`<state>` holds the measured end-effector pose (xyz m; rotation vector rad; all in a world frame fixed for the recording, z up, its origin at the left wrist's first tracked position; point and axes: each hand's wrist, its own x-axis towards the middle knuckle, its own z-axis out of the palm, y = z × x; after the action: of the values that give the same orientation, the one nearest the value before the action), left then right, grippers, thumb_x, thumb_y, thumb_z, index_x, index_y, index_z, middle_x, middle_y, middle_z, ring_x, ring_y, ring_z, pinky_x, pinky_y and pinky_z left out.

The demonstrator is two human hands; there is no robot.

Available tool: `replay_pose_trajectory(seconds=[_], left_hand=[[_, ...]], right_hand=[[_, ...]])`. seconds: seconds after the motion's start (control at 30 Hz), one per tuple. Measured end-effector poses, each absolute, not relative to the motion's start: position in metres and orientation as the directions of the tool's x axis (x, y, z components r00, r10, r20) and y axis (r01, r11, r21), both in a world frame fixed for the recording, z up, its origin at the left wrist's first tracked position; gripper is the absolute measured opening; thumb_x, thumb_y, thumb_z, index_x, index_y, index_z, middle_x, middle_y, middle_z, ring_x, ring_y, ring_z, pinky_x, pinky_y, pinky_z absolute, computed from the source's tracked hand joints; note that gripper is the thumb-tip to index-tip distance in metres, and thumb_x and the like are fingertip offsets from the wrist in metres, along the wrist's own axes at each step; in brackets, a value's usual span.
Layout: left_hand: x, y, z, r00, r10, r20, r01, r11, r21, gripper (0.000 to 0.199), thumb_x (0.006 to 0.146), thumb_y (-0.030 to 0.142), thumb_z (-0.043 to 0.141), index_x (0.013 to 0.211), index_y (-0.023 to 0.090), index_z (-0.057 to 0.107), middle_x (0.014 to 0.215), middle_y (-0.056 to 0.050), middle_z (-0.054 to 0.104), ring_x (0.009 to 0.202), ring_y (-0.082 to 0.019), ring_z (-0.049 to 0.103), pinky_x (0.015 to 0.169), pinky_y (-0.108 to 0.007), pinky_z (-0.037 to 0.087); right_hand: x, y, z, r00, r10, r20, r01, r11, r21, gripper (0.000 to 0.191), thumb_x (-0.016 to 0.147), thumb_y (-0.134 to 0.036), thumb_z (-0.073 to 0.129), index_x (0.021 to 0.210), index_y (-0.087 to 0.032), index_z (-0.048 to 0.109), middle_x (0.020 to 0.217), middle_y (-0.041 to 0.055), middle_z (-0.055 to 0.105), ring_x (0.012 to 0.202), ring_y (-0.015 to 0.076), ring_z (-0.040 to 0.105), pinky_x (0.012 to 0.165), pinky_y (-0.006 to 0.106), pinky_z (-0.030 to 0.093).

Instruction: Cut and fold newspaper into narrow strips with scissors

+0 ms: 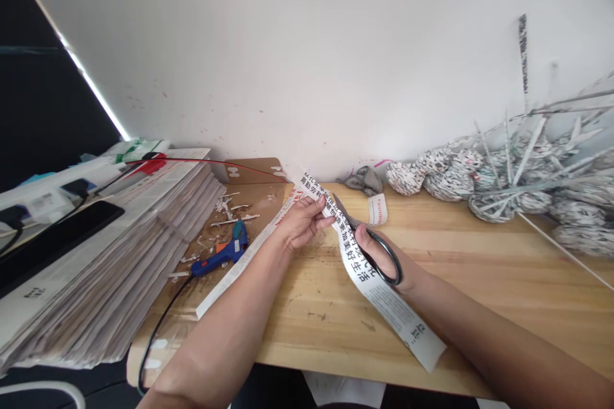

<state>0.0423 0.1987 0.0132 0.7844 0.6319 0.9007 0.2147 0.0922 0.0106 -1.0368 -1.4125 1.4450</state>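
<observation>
My left hand (pixel 307 222) pinches a long printed newspaper strip (pixel 357 262) near its upper part, above the wooden table. My right hand (pixel 381 255) is closed around the black-handled scissors (pixel 396 265), whose blades lie at the strip just right of my left fingers. From there the strip hangs down toward the front of the table, passing left of my right hand. Another printed strip (pixel 240 268) runs behind my left forearm. How far apart the blades stand is hard to tell.
On the left, a tall newspaper stack (pixel 158 236) carries a phone (pixel 62 230) and power strips. Beside it are a blue glue gun (pixel 223 252) and paper scraps. Woven paper pieces (pixel 448 172) and thin paper sticks fill the back right. A grey cloth (pixel 364 180) lies near the wall.
</observation>
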Motion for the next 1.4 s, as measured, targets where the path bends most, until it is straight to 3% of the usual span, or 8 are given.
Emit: replay_pose_trajectory(seconds=[0.17, 0.3, 0.4, 0.57, 0.7, 0.87, 1.13, 1.4], left_hand=[[0.04, 0.201, 0.012, 0.487, 0.86, -0.152, -0.431, 0.388, 0.815, 0.008, 0.087, 0.014, 0.073, 0.08, 0.01, 0.07, 0.075, -0.006, 0.075, 0.063, -0.012, 0.072, 0.057, -0.018, 0.061], [0.035, 0.201, 0.016, 0.493, 0.858, -0.146, -0.426, 0.384, 0.819, 0.009, 0.089, 0.019, 0.072, 0.091, 0.01, 0.071, 0.081, -0.009, 0.077, 0.067, -0.017, 0.075, 0.055, -0.02, 0.061], [0.031, 0.204, 0.02, 0.442, 0.889, -0.12, -0.492, 0.352, 0.796, 0.012, 0.091, 0.02, 0.07, 0.099, 0.012, 0.071, 0.083, -0.008, 0.077, 0.074, -0.019, 0.077, 0.049, -0.015, 0.057], [0.031, 0.207, 0.02, 0.376, 0.919, -0.119, -0.539, 0.321, 0.779, 0.013, 0.095, 0.014, 0.063, 0.083, 0.011, 0.068, 0.075, -0.004, 0.075, 0.067, -0.011, 0.075, 0.058, -0.013, 0.06], [0.04, 0.202, 0.015, 0.43, 0.889, -0.154, -0.482, 0.371, 0.794, 0.007, 0.089, 0.013, 0.07, 0.083, 0.009, 0.07, 0.074, -0.005, 0.075, 0.063, -0.012, 0.073, 0.058, -0.017, 0.062], [0.045, 0.196, 0.014, 0.465, 0.867, -0.178, -0.439, 0.401, 0.804, 0.009, 0.084, 0.016, 0.077, 0.083, 0.009, 0.071, 0.074, -0.005, 0.076, 0.061, -0.011, 0.072, 0.057, -0.017, 0.061], [0.044, 0.197, 0.012, 0.461, 0.867, -0.188, -0.43, 0.403, 0.808, 0.009, 0.084, 0.018, 0.077, 0.085, 0.01, 0.073, 0.078, -0.006, 0.077, 0.064, -0.011, 0.071, 0.058, -0.017, 0.061], [0.044, 0.199, 0.012, 0.443, 0.874, -0.2, -0.439, 0.406, 0.802, 0.006, 0.085, 0.015, 0.076, 0.084, 0.01, 0.071, 0.076, -0.005, 0.076, 0.063, -0.012, 0.072, 0.058, -0.018, 0.061]], right_hand=[[0.213, 0.092, 0.024, -0.228, 0.967, -0.111, 0.14, -0.081, -0.987, 0.071, 0.068, -0.091, 0.06, 0.064, -0.021, 0.047, 0.054, -0.0034, 0.043, 0.047, 0.009, 0.036, 0.045, 0.026, 0.026], [0.216, 0.092, 0.029, -0.205, 0.948, -0.245, 0.205, -0.203, -0.957, 0.07, 0.064, -0.091, 0.064, 0.063, -0.022, 0.048, 0.045, -0.0052, 0.045, 0.035, 0.0088, 0.04, 0.035, 0.024, 0.03], [0.217, 0.092, 0.028, -0.213, 0.935, -0.283, 0.224, -0.236, -0.946, 0.07, 0.062, -0.089, 0.067, 0.063, -0.022, 0.047, 0.042, -0.0072, 0.044, 0.029, 0.0082, 0.04, 0.031, 0.022, 0.032], [0.216, 0.09, 0.023, -0.268, 0.936, -0.227, 0.186, -0.181, -0.966, 0.073, 0.069, -0.094, 0.055, 0.065, -0.022, 0.046, 0.045, -0.0072, 0.044, 0.032, 0.0075, 0.041, 0.032, 0.021, 0.033], [0.216, 0.091, 0.021, -0.313, 0.938, -0.152, 0.158, -0.107, -0.982, 0.071, 0.08, -0.091, 0.044, 0.068, -0.021, 0.048, 0.051, -0.0048, 0.048, 0.04, 0.0095, 0.045, 0.039, 0.024, 0.033], [0.219, 0.093, 0.019, -0.281, 0.96, 0.01, 0.155, 0.056, -0.986, 0.061, 0.091, -0.08, 0.042, 0.072, -0.023, 0.045, 0.061, -0.0029, 0.045, 0.056, 0.0134, 0.04, 0.052, 0.029, 0.033], [0.22, 0.093, 0.016, -0.286, 0.958, -0.012, 0.123, 0.024, -0.992, 0.062, 0.093, -0.08, 0.039, 0.075, -0.021, 0.049, 0.067, -0.0008, 0.049, 0.06, 0.0139, 0.042, 0.053, 0.029, 0.035], [0.212, 0.093, 0.02, -0.219, 0.97, -0.106, 0.141, -0.076, -0.987, 0.07, 0.075, -0.09, 0.053, 0.066, -0.022, 0.045, 0.055, -0.0049, 0.04, 0.049, 0.0094, 0.034, 0.046, 0.027, 0.025]])
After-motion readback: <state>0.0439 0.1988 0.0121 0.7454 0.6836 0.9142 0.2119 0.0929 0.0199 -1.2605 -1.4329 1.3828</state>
